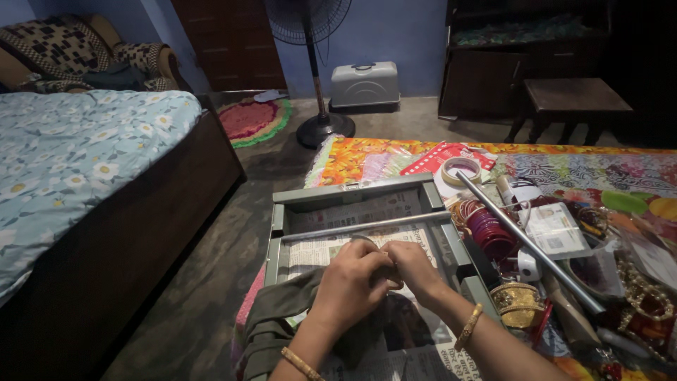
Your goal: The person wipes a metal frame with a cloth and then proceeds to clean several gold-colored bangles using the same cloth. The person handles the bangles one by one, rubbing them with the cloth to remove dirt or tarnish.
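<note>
small ring-like piece (364, 240): pinched between both hands, above the newspaper (331, 250) lining a grey-green metal frame (352, 192). left hand (350, 282) and right hand (411, 268) closed on it, fingertips meeting. work on this piece looks mid-way. right: red bangles (490, 233), gold bangles (517, 302), tape roll (460, 171), metal rod (529, 243), unhandled.

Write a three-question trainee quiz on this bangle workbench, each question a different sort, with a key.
1. True or false: the left hand and right hand touch each other above the grey tray.
2. The long metal rod lies to the right of the tray, across: A) bangles B) bed C) fan
3. Fill in: the tray is lined with ____.

Key: 1 true; 2 A; 3 newspaper.
</note>
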